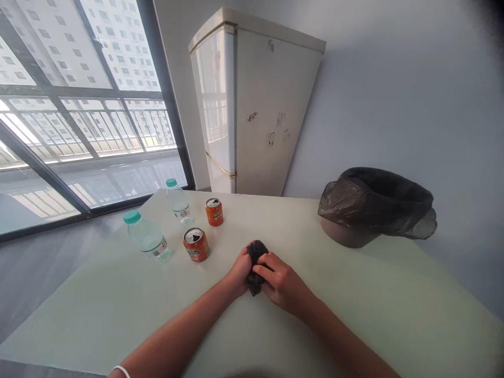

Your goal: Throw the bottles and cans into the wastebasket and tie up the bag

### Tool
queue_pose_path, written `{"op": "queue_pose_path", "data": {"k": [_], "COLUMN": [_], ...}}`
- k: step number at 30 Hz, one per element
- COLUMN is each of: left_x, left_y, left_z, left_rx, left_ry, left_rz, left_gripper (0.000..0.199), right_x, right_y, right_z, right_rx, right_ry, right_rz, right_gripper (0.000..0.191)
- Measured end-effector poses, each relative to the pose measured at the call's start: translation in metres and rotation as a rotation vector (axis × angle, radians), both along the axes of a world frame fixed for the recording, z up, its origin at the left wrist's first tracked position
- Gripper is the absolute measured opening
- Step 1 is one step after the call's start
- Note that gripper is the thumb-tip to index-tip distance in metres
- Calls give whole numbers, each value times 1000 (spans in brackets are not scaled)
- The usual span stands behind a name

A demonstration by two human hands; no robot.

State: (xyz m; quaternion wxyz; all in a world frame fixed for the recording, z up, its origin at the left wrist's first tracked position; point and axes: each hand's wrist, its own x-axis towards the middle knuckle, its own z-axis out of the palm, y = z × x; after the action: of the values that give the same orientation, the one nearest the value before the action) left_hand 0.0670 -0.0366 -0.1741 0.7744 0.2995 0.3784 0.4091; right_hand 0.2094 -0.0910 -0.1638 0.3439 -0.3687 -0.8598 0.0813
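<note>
A bunched-up black plastic bag is held between my two hands above the middle of the table. My left hand wraps round it from the left, its fingers partly hidden behind the plastic. From the right, the fingers of my right hand are closed on the same bag. Left of my hands, an open orange soda can stands upright, with a second orange can behind it. Two clear plastic bottles with teal caps, a nearer one and a farther one, stand beside the cans.
At the right of the pale table stands a brown bin, with a black bag liner folded over its rim. Behind the table are a worn white fridge and a grey wall. A large window is at the left.
</note>
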Motion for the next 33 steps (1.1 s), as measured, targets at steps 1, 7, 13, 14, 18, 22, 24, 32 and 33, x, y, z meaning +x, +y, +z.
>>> {"op": "queue_pose_path", "data": {"k": [1, 7, 13, 14, 18, 22, 24, 32, 33], "left_x": [-1, -7, -8, -8, -11, -17, -19, -10, -9], "left_y": [0, 1, 1, 2, 7, 3, 0, 0, 1], "left_z": [0, 3, 7, 6, 3, 6, 8, -1, -3], "left_rx": [-29, -81, -15, 11, 89, 112, 129, 387, 432], "left_ry": [-27, -219, -97, -66, -36, -33, -19, 230, 284], "left_rz": [3, -80, -152, -149, -198, -528, -640, -540, -526], "left_gripper": [24, 27, 44, 47, 51, 50, 49, 47, 46], "right_x": [-1, 7, 13, 15, 25, 33, 35, 43, 44], "right_y": [2, 10, 2, 1, 5, 14, 17, 30, 30], "right_z": [-5, -8, 18, 21, 23, 21, 19, -4, -6], "right_rx": [1, 14, -129, -136, -93, -373, -549, -659, -681], "right_ry": [1, 156, -2, 25, 334, 465, 472, 709, 748], "right_rz": [-23, -238, -99, -88, -223, -229, -134, -327, -362], "right_gripper": [45, 43, 32, 33, 29, 47, 43, 38, 39]}}
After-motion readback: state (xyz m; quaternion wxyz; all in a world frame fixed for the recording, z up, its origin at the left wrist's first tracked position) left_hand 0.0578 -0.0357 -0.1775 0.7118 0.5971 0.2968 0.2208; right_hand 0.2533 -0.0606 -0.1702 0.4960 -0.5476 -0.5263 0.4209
